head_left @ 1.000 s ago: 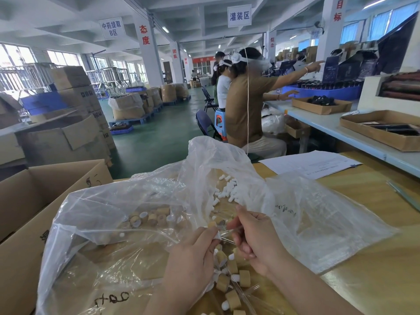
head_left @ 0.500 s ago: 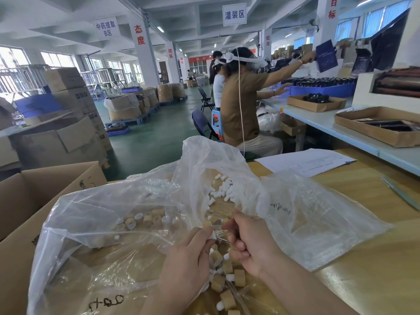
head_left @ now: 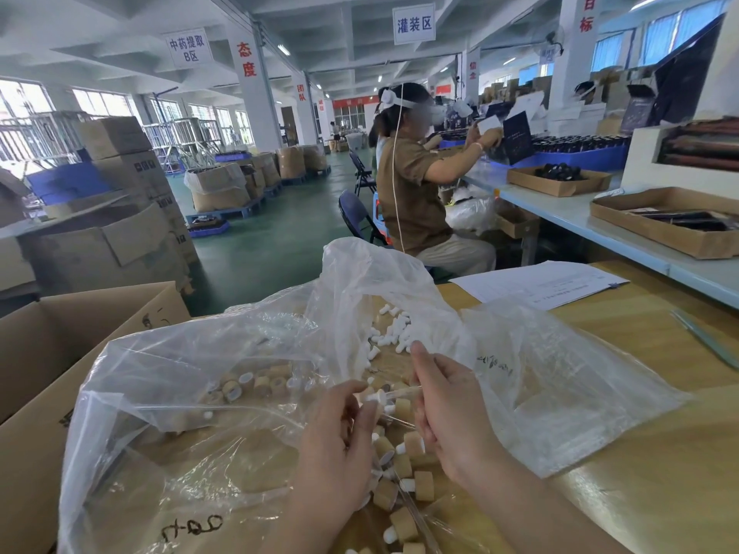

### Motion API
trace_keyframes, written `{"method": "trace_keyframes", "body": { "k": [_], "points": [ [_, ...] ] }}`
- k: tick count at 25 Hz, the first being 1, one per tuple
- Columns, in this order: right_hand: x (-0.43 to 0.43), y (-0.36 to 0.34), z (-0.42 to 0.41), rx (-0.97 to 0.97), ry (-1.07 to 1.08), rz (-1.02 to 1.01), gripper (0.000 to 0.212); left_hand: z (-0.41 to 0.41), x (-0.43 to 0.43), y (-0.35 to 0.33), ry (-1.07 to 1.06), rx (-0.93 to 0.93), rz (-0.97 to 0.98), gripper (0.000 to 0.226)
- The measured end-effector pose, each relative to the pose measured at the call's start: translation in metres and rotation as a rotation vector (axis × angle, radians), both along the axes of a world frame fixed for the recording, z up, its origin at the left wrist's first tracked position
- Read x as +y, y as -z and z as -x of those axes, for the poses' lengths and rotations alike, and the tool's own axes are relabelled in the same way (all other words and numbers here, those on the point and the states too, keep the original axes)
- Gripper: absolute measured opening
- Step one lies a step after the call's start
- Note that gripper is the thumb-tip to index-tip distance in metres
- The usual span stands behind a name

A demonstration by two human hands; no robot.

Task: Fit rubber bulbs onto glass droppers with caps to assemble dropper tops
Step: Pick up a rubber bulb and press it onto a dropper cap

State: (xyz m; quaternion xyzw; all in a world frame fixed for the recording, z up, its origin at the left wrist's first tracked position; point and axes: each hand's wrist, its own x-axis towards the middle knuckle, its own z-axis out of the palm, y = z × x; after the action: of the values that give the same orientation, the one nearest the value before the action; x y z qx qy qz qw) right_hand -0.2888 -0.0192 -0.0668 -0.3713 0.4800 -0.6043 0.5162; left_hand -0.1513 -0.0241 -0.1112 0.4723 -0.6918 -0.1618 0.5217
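**Glass dropper spans both hands, bulb end on the left**

- Near edge of the bench point(head_left: 660, 453): pile of finished dropper tops point(head_left: 404, 477), tan caps with white bulbs, lying on a clear plastic bag point(head_left: 560, 393).
- Just above that pile, left hand point(head_left: 340, 445): grip is curled, fingertips pinching the white rubber bulb point(head_left: 374, 395).
- Right hand point(head_left: 452, 417): grip is pinched on the glass dropper point(head_left: 402, 390), thumb side up.
- Key relation: the dropper's long axis is roughly level and runs along the near bench edge. Bulb end points to the left hand, bare glass to the right hand. Both hands are on the part, so neither has to reach.
- My read: the seating push goes straight along that axis, hands toward each other. Any skew loads the thin glass sideways.
- I can't tell whether a cap is already on this piece. A tan cap sits right under it and may belong to the pile.
- Further in, left side: loose caps point(head_left: 256, 383) inside the bag.
- Toward the far edge: heap of loose bulbs point(head_left: 390, 329).
- Off the left edge: open cardboard box point(head_left: 40, 373).
- Far right corner: paper sheet point(head_left: 540, 283).
- Beyond the bench: a seated worker point(head_left: 416, 193) at another table.
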Motion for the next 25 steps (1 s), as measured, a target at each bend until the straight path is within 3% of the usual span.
{"method": "trace_keyframes", "body": {
  "k": [2, 6, 8, 10, 13, 17, 25],
  "points": [
    [0.001, 0.001, -0.001, 0.022, 0.014, 0.084, 0.048, -0.001, 0.000, -0.004, -0.015, 0.213, -0.166, 0.018],
    [0.001, 0.007, -0.001, 0.036, -0.093, 0.303, 0.046, -0.016, -0.012, -0.010, -0.043, 0.624, -0.442, 0.046],
    [0.003, 0.014, -0.001, 0.135, -0.203, 0.425, 0.038, -0.022, -0.017, -0.017, 0.069, 1.006, -0.530, 0.037],
    [0.007, 0.023, -0.002, 0.343, -0.276, 0.517, 0.032, -0.025, -0.020, -0.022, 0.141, 1.317, -0.584, 0.030],
    [0.012, 0.033, -0.009, 0.783, -0.293, 0.637, 0.025, -0.026, -0.022, -0.023, 0.133, 1.493, -0.625, 0.027],
    [0.011, 0.034, -0.013, 0.939, -0.265, 0.711, 0.024, -0.025, -0.020, -0.026, 0.167, 1.515, -0.642, 0.030],
    [0.009, 0.031, -0.015, 1.058, -0.216, 0.703, 0.031, -0.019, -0.017, -0.015, 0.143, 1.145, -0.574, 0.031]
  ]
}}
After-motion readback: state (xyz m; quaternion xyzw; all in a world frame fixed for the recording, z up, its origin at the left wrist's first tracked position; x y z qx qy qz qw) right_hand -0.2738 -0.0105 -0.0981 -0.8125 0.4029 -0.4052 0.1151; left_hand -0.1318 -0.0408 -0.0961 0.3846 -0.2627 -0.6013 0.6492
